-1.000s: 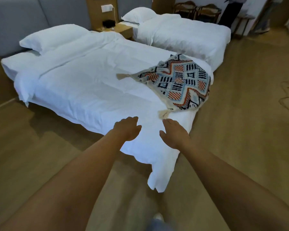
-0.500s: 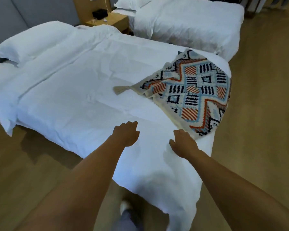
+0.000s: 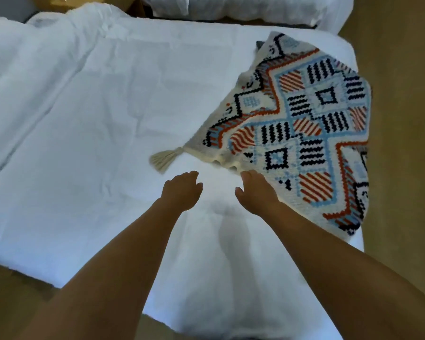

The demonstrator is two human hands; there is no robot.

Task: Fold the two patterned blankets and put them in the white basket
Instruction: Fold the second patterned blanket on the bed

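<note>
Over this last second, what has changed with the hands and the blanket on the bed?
Both hands have reached forward over the bed as the person stepped closer. The right hand has come to the near edge of the patterned blanket, fingertips about touching it; no grip shows yet. The left hand now hovers just short of the tassel, holding nothing. The blanket lies spread as before, unfolded.

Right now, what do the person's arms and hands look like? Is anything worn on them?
Both arms are bare as far as the picture shows: no sleeves, gloves, watch or bracelet. The left hand and right hand show no rings that I can make out, though the fingers are somewhat blurred.
</note>
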